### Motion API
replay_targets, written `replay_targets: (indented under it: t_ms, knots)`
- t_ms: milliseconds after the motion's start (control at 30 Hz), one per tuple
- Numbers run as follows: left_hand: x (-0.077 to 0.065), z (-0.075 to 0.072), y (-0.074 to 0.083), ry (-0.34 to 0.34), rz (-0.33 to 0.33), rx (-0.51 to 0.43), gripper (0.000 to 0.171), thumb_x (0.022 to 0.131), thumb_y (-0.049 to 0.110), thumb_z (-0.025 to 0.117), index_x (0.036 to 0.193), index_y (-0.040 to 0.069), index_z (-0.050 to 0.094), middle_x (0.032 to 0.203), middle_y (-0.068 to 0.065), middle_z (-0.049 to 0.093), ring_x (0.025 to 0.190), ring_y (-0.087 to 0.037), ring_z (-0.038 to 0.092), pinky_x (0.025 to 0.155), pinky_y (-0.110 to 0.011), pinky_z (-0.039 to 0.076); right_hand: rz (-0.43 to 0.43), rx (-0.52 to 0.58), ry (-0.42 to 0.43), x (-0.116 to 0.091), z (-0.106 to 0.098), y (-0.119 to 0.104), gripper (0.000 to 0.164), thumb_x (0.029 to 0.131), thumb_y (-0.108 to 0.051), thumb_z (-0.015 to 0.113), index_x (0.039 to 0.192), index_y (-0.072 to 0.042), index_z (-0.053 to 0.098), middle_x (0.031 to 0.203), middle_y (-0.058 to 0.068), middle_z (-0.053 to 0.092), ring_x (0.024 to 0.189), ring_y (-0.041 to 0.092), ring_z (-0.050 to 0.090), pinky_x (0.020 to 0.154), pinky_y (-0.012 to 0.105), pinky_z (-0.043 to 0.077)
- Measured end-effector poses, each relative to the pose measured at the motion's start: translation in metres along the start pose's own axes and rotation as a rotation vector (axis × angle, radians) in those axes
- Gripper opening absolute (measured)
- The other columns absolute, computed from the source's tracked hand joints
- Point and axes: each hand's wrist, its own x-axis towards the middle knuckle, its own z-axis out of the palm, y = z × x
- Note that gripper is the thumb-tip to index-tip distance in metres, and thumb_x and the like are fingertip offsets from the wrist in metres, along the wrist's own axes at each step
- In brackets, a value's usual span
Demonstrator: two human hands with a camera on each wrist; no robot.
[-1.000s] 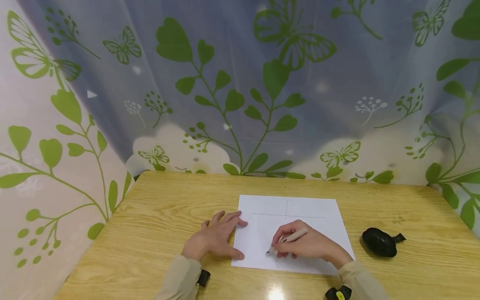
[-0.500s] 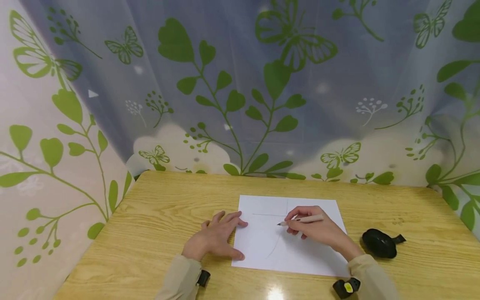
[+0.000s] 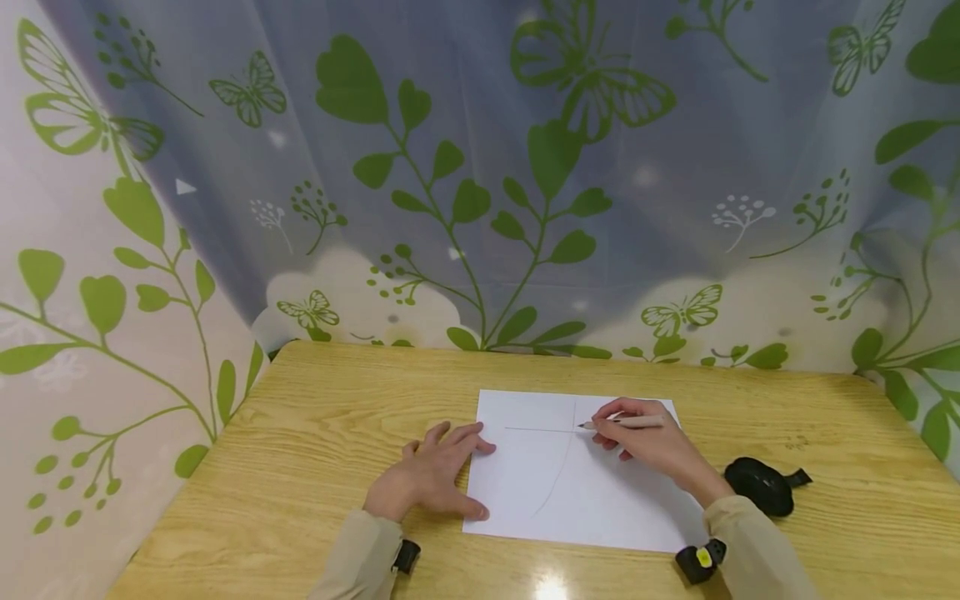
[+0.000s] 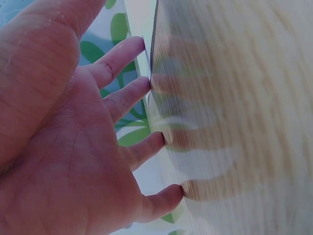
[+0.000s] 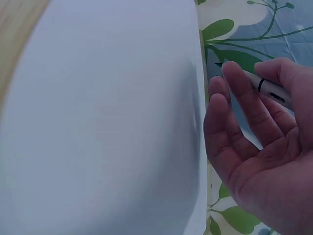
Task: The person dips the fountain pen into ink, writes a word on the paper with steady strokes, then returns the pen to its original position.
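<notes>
A white sheet of paper (image 3: 510, 492) lies on the wooden table, marked with a thin cross near its top and a faint curve running from the crossing down to the lower left. My right hand (image 3: 652, 442) pinches a pale pencil (image 3: 641, 422), its dark tip right by the crossing. In the right wrist view, thumb and fingers grip that pencil (image 5: 274, 93), which has a black ring; the other fingers curl by the paper. My left hand (image 3: 427, 479) rests spread at the sheet's left edge. The left wrist view shows its fingertips (image 4: 172, 193) on the table surface.
Right of the paper sits a rounded black object (image 3: 759, 486) with a short tab, close to my right forearm. Behind the wooden table (image 3: 360, 383) hangs a curtain (image 3: 480, 183) with green leaves and butterflies. Both wrists wear small black devices.
My right hand has moved up and right with the pencil, from the lower paper to the cross. The faint curve is now uncovered. The left hand stays put.
</notes>
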Motion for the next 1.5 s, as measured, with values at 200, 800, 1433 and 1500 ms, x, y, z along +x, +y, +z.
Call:
replay_targets:
  t_ms: [200,800,1433,1500]
  knots:
    - [0.0003,-0.0001,-0.0001,-0.001,0.002,0.011,0.078,0.079,0.046,0.086,0.145,0.028,0.048,0.170,0.003,0.025,0.155,-0.046,0.018,0.112,-0.080,0.021,0.017,-0.009,-0.020,0.0036,-0.0018,0.0026,0.035,0.099,-0.036,0.068,0.118,-0.006,0.070,0.102,0.008,0.080,0.090,0.016,0.074,0.071,0.030,0.059]
    - [0.0004,-0.0016,0.0001,-0.022,0.004,0.064,0.088,0.082,0.050,0.082,0.157,0.029,0.041,0.170,0.003,0.024,0.156,-0.044,0.017,0.112,-0.079,0.023,0.011,-0.030,-0.044,0.0084,0.0012,0.0052,0.031,0.097,-0.034,0.071,0.112,-0.008,0.073,0.097,0.004,0.080,0.085,0.016,0.067,0.067,0.029,0.055]
    - [-0.0003,-0.0022,0.0000,-0.018,0.007,0.045,0.088,0.081,0.048,0.083,0.156,0.028,0.041,0.170,0.003,0.025,0.155,-0.045,0.017,0.112,-0.080,0.021,0.008,-0.040,-0.039,0.0075,0.0017,0.0028,0.029,0.097,-0.032,0.071,0.111,-0.007,0.074,0.094,0.004,0.079,0.083,0.017,0.066,0.067,0.029,0.055]
    - [-0.0001,-0.0023,0.0000,-0.019,0.006,0.044,0.088,0.081,0.048,0.083,0.156,0.028,0.041,0.170,0.004,0.025,0.156,-0.045,0.016,0.112,-0.080,0.021,0.013,-0.037,-0.038,0.0072,0.0016,0.0029,0.029,0.096,-0.032,0.071,0.110,-0.007,0.074,0.095,0.004,0.079,0.084,0.017,0.066,0.068,0.029,0.055]
